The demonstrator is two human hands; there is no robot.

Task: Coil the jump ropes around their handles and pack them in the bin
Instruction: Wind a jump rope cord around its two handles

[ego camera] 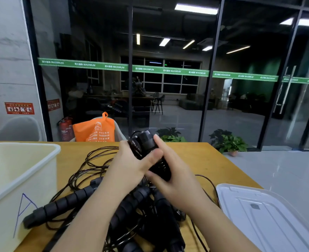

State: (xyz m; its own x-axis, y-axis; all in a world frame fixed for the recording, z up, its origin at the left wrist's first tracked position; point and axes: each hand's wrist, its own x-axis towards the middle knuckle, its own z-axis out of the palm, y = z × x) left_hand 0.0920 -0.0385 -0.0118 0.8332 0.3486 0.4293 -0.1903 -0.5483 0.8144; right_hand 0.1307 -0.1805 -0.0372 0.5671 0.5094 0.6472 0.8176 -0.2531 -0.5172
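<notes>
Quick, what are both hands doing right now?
Left hand: gripping the jump rope handles.
Right hand: gripping the same handles.

1. desk [195, 157]: wood look, smooth, kinda matt
2. bin [22, 171]: cream plastic, smooth with a soft sheen
3. lid [270, 213]: whitish plastic, glossy
4. jump rope handles [62, 204]: ribbed black foam, matt
5. cords [93, 160]: thin, dark, shiny
6. bag [93, 131]: orange cloth

Gym/fitness studio lobby: glass wall [168, 51] w/ green "MAXIMUM" strip [170, 70], jump ropes [132, 206] piled on wood table [195, 157], fire extinguisher [66, 128], potted plants [229, 143].
</notes>
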